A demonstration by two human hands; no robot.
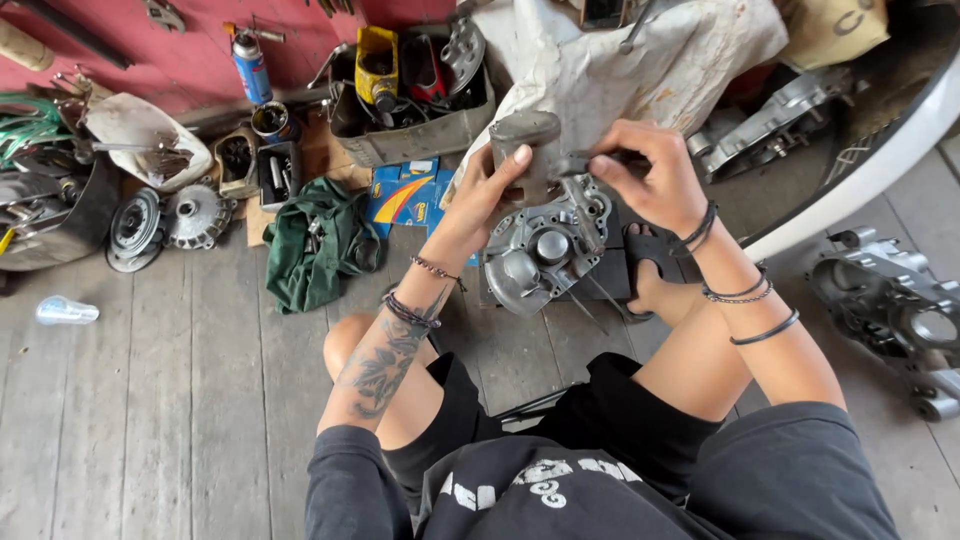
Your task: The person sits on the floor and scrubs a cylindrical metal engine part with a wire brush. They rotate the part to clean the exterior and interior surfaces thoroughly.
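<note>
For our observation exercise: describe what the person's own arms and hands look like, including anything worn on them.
The left hand is bare; its forearm carries a dark floral tattoo and two beaded bracelets. The right hand is bare too, with several thin black bands along wrist and forearm. Dark sleeves are pushed up to the elbows.

Floor (150, 400): grey wooden planks, worn. Lying on it: green cloth (315, 240), crumpled, beside blue cardboard (405, 195); two round metal parts (165, 220) at left; clear plastic bottle (65, 311) on its side, far left; metal tray (400, 135) of parts near the red wall; spray can (250, 65), upright; engine casing (895, 310) at right, well apart from the rest.
</note>
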